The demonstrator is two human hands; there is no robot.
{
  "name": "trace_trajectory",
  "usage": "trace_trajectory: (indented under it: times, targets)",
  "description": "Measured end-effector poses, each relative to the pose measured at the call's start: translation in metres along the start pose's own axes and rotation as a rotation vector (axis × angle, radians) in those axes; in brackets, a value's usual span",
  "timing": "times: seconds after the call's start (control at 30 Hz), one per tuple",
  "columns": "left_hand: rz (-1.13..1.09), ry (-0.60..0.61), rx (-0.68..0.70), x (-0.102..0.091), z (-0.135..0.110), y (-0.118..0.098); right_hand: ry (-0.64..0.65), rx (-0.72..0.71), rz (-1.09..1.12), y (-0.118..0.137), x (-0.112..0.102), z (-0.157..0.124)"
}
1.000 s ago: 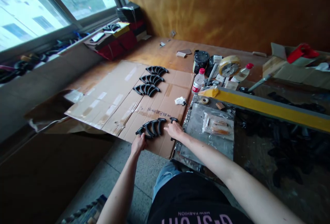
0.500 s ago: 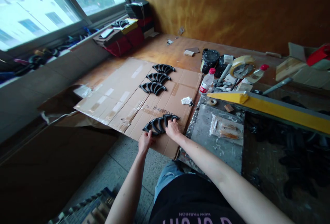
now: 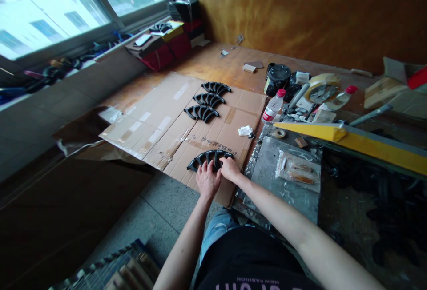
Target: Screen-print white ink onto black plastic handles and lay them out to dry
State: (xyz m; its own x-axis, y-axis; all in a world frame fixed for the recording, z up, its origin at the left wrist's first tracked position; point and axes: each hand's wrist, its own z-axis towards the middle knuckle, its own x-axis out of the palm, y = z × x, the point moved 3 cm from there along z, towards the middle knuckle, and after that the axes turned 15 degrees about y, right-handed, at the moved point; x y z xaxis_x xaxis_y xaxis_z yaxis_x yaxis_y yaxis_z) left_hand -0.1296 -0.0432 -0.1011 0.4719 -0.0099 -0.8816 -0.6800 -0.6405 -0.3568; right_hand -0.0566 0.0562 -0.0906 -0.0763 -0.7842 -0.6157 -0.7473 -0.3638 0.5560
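Note:
A black fan-shaped piece with curved ribs [image 3: 215, 152] lies on the flattened cardboard [image 3: 171, 156] near its front edge. My left hand [image 3: 208, 180] rests at the middle of its near side, fingers spread and touching the ribs. At the piece's right end, my right hand [image 3: 230, 169] has its fingers closed on it; the fingertips are partly hidden. Farther up the cardboard lie three similar black pieces in a row: a near one [image 3: 201, 113], a middle one [image 3: 209, 99] and a far one [image 3: 216, 87].
Right of the cardboard stand a red-capped bottle [image 3: 274, 106], a black tub [image 3: 278, 78] and a tape roll [image 3: 322, 88]. A crumpled white wad [image 3: 245, 130] lies on the cardboard's right side. A yellow bar [image 3: 310, 131] crosses the cluttered metal bench [image 3: 258, 170].
My left hand has moved right from the piece's left end to its middle, its fingers now spread out. My right hand stays near the right end. The view has shifted slightly.

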Motion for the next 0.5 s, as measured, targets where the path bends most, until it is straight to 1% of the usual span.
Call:
trace_trajectory:
  times: [0.1,0.2,0.27,0.33,0.4,0.47,0.5]
  targets:
    - [0.036,0.04,-0.066,0.004,0.008,-0.011,0.001,0.048,0.066,-0.01,-0.005,0.001]
    - [0.072,-0.014,-0.115,0.009,0.013,-0.018,0.023,0.069,0.114,-0.015,-0.007,0.0]
    - [0.097,-0.046,-0.113,0.012,0.015,-0.017,0.014,0.027,0.093,-0.014,-0.008,-0.005]
    - [0.117,-0.048,-0.068,0.012,0.019,-0.011,-0.015,-0.046,0.084,-0.013,-0.011,-0.015]
    - [0.132,-0.034,0.002,0.006,0.028,0.001,-0.058,-0.139,0.122,-0.014,-0.018,-0.031]
    - [0.148,-0.031,0.059,-0.007,0.046,0.018,-0.114,-0.221,0.199,-0.021,-0.027,-0.053]
    - [0.16,-0.035,0.081,-0.015,0.059,0.026,-0.15,-0.249,0.238,-0.029,-0.033,-0.065]
